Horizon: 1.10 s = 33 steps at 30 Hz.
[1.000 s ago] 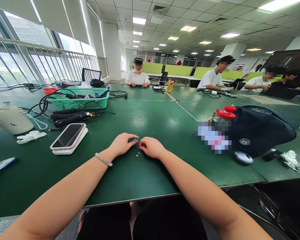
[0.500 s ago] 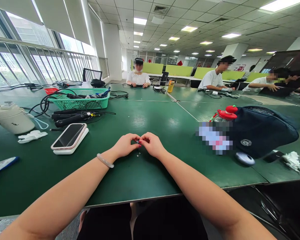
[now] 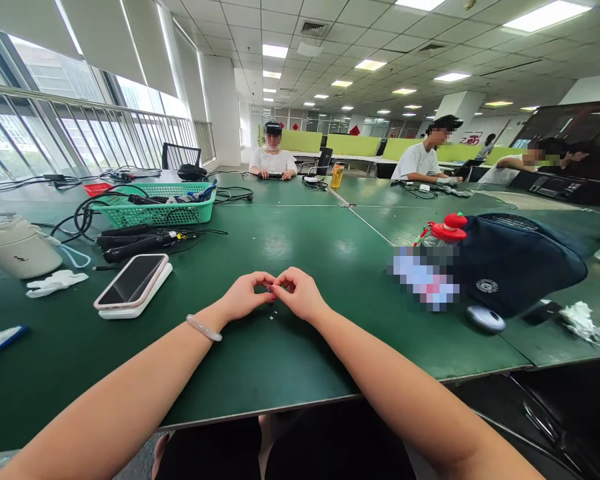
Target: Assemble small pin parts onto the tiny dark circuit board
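My left hand (image 3: 245, 295) is closed in a pinch near the middle of the green table (image 3: 260, 373), a pale bangle (image 3: 204, 329) around its wrist. Between its fingertips is a tiny patterned piece like a small circuit board (image 3: 269, 289), now almost wholly covered. My right hand (image 3: 300, 295) has thumb and forefinger pinched together against the left fingertips. What the right fingers grip is hidden. Just below the joined fingertips, a small whitish rectangular piece (image 3: 273, 315) lies flat on the table.
To the left are a phone (image 3: 133, 281) on a white box, a green basket (image 3: 160, 213), cables and a cream bottle (image 3: 17, 247). A dark blue bag (image 3: 525, 260), red-lidded bottle (image 3: 447, 231) and mouse (image 3: 486, 319) stand right. Several people sit across the table.
My right hand has moved left and up to the left hand, and the fingertips now meet over the small circuit board. The whitish piece stays on the table. The view has shifted slightly.
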{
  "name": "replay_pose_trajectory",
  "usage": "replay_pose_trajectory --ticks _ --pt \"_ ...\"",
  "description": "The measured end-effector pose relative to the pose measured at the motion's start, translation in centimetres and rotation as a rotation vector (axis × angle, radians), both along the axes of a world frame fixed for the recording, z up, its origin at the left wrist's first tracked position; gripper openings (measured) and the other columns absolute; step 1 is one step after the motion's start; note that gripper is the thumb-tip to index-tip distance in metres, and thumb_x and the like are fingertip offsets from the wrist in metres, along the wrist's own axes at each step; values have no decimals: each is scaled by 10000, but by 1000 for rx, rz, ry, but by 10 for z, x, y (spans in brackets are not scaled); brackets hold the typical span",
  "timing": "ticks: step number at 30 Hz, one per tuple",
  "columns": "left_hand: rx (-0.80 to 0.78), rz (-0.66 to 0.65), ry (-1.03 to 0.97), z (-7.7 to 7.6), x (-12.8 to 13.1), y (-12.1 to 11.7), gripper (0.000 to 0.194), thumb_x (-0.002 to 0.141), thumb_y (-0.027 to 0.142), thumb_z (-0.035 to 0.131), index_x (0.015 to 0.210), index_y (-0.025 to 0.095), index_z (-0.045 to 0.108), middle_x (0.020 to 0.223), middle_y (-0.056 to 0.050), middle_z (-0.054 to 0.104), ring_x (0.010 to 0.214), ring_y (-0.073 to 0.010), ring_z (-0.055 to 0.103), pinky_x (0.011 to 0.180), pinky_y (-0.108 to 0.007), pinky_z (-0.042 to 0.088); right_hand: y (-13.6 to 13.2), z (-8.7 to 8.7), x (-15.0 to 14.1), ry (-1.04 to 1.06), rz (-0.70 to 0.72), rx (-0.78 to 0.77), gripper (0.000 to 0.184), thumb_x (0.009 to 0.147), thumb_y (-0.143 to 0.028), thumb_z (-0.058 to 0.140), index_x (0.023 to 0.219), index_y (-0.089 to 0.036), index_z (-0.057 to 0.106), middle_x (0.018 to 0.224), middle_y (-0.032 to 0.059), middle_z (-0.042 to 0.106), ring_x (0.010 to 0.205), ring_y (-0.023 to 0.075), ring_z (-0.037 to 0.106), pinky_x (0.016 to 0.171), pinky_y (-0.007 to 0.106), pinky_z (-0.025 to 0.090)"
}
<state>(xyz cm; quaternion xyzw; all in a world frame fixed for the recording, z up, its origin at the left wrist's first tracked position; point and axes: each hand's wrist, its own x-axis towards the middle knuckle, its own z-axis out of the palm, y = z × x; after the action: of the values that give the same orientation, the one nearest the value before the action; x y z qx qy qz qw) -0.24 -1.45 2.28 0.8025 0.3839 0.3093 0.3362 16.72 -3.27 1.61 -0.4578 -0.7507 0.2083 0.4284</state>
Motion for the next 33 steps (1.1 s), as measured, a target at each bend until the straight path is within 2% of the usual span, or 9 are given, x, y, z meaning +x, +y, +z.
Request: replay_pose_trajectory --ticks 5,9,13,17,20,28,33 --pt "-8 2 -30 2 0 0 259 694 299 639 917 167 628 924 -41 671 874 -183 602 845 -315 474 0 -1 0 24 4 5 114 760 -291 600 710 -189 595 699 -21 495 586 82 426 573 210 368" --pt "12 75 19 0 0 3 249 699 324 634 902 179 638 906 -33 675 878 -185 602 844 -316 467 2 -2 3 -9 -4 21 191 832 -348 535 767 -189 618 707 -14 509 607 85 449 585 214 367" --pt "-8 221 110 -3 -6 10 291 702 355 625 939 187 641 934 -39 681 876 -191 612 833 -328 470 4 -5 4 -215 21 18 173 835 -334 552 797 -201 655 746 -5 525 650 89 478 615 221 371" --pt "-15 327 172 -5 -11 14 309 700 348 617 965 193 641 926 -41 684 867 -196 617 823 -329 473 5 -13 1 -378 37 -27 201 794 -372 610 926 -239 682 911 14 557 750 107 531 711 245 408" --pt "-8 323 161 -4 -10 13 306 705 352 606 967 197 637 959 -38 684 877 -194 614 821 -318 473 6 -17 0 -429 51 -61 222 779 -380 629 946 -251 695 950 18 570 797 123 553 741 255 420" --pt "2 307 198 -5 -7 10 296 711 337 593 975 215 646 964 -18 680 894 -194 606 813 -304 457 6 -17 -2 -466 65 -27 77 798 -265 608 786 -216 666 891 0 588 776 117 552 690 241 397" --pt "4 297 174 -5 -9 12 296 705 361 607 956 209 648 954 -27 682 890 -200 607 813 -309 450 9 -13 3 -383 8 21 80 819 -251 578 793 -210 641 823 -1 574 712 103 519 651 231 375"
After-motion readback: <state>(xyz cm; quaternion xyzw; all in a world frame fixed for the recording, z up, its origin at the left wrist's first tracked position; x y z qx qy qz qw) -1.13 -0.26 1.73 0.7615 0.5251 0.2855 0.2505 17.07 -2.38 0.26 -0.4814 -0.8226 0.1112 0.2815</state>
